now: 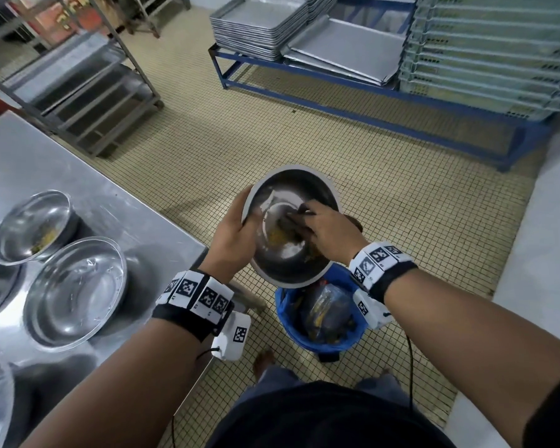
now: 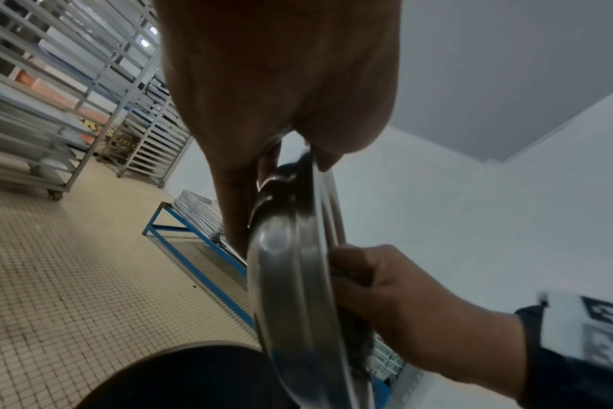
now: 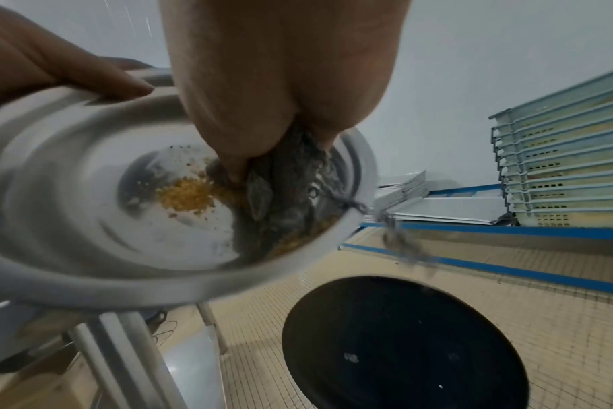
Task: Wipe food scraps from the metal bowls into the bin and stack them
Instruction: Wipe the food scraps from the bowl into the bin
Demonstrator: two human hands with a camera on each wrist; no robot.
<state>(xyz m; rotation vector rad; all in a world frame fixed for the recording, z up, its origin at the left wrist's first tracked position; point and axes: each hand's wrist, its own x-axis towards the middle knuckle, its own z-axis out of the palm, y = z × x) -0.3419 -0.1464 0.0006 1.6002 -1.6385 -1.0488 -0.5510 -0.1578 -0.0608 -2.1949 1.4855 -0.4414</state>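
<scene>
light: even, soft overhead | glare: steel bench point(image 1: 78, 163) | blur: wrist views smeared, bowl point(image 3: 88, 193) | edges: fisheye-bent

We wear a black band on each wrist, ringed with white tiles printed with black square codes point(image 1: 194, 292). A small white camera box point(image 1: 233, 337) with its own code hangs under each wrist, trailing a thin black cable point(image 1: 409, 367). Our top is black with short sleeves, our trousers grey-blue.
</scene>
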